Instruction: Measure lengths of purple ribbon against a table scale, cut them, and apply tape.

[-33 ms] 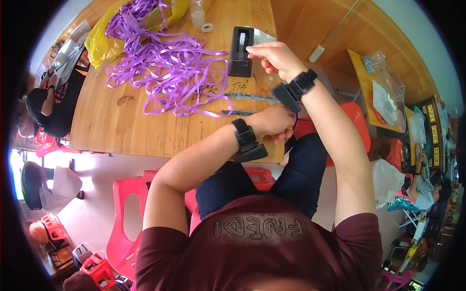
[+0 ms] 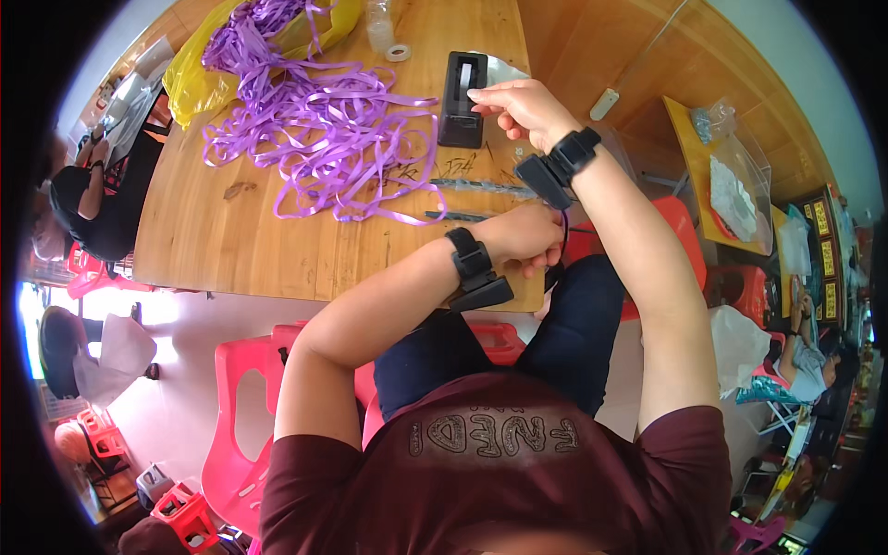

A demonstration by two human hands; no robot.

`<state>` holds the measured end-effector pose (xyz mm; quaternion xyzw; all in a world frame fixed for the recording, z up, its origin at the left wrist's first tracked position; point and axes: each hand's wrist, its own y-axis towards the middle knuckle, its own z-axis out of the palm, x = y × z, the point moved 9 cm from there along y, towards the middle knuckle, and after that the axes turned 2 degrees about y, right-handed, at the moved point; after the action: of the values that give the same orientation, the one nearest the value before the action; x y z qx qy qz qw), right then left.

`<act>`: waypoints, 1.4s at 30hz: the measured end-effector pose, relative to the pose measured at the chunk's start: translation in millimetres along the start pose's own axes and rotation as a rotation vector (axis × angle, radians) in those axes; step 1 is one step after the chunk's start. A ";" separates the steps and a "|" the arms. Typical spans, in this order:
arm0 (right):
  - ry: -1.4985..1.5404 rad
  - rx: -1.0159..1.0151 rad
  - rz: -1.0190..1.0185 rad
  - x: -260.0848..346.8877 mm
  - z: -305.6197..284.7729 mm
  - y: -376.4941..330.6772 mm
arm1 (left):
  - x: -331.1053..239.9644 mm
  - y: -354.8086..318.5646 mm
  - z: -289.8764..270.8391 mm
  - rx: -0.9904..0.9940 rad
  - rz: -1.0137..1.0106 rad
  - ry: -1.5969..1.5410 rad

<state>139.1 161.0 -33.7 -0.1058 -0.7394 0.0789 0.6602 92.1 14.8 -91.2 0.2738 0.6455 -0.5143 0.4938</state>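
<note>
Wooden surface carries tangled purple ribbon left of both hands. Right hand pinches at the black tape dispenser, fingers narrow on its tape end. Left hand, nearer the body, is closed on a purple ribbon piece at the surface edge.

Wooden table fills the top, pale floor under it. Red plastic chairs lower left, w/ more stools at bottom left. Bright daylight at left edge, 2nd wood table upper right.
</note>
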 end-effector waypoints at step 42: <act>-0.677 0.377 0.147 -34.4 -54.7 -107.6 | 6.4 -5.8 -1.4 -0.064 -0.036 0.160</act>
<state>191.4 46.9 -32.8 -0.0031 -0.8784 0.2907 0.3793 84.3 13.3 -94.8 0.2863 0.7037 -0.4788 0.4400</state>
